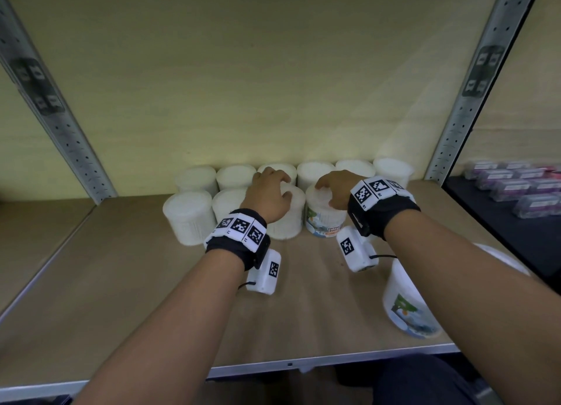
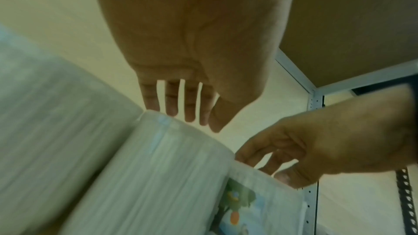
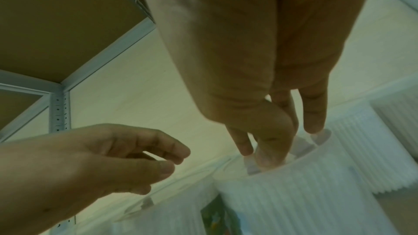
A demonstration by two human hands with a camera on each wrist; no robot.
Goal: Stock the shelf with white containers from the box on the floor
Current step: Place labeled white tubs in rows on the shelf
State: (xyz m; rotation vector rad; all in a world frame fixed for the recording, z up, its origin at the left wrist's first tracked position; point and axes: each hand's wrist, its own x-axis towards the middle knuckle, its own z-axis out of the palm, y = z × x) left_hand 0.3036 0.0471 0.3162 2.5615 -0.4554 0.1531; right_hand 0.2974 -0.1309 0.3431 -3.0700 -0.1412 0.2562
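Several white ribbed containers [image 1: 188, 213] stand in two rows at the back of the wooden shelf [image 1: 151, 283]. My right hand [image 1: 334, 189] grips the lid of a labelled container [image 1: 323, 222] from above, thumb and fingertips on its rim [image 3: 278, 149]. The same hand on that rim [image 2: 282, 163] shows in the left wrist view too. My left hand [image 1: 268, 192] hovers over the neighbouring plain container [image 1: 288, 222] with loose fingers [image 2: 192, 119] and holds nothing. One more labelled container [image 1: 403, 304] stands near the shelf's front right, partly hidden under my right forearm.
Perforated metal uprights [image 1: 69, 149] [image 1: 467, 113] frame the bay. The shelf's metal front edge [image 1: 303, 363] is close to me. An upper shelf [image 2: 350, 24] is overhead. Purple packets [image 1: 522, 189] lie on a dark surface to the right.
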